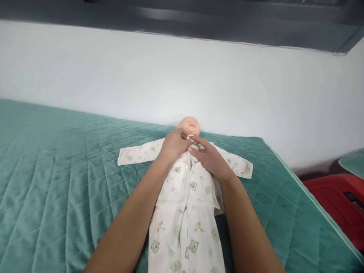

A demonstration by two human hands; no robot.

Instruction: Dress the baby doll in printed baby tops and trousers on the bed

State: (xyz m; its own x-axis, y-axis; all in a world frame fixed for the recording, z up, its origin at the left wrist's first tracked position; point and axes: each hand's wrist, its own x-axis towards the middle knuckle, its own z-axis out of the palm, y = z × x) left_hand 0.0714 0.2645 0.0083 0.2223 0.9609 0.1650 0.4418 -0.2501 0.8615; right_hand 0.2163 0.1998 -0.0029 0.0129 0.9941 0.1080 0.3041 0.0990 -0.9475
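Observation:
A baby doll (pixel 189 123) lies on its back, its head toward the wall. It is dressed in a white baby shirt (pixel 176 185) printed with small animals, the sleeves spread out to both sides. Matching baby pants (pixel 187 239) cover the legs. My left hand (pixel 174 144) pinches the front edge of the shirt at the collar, just below the doll's chin. Close against it, my right hand (pixel 209 156) grips the same neck opening, thumb and fingers drawn together. A button shows lower on the shirt front. My fingers partly hide the collar.
The doll rests on a green quilted bed cover (pixel 71 189). Behind the bed rises a white wall (pixel 142 76) with a dark ledge (pixel 170 19) above. A red plastic object (pixel 338 197) stands beyond the bed's right edge.

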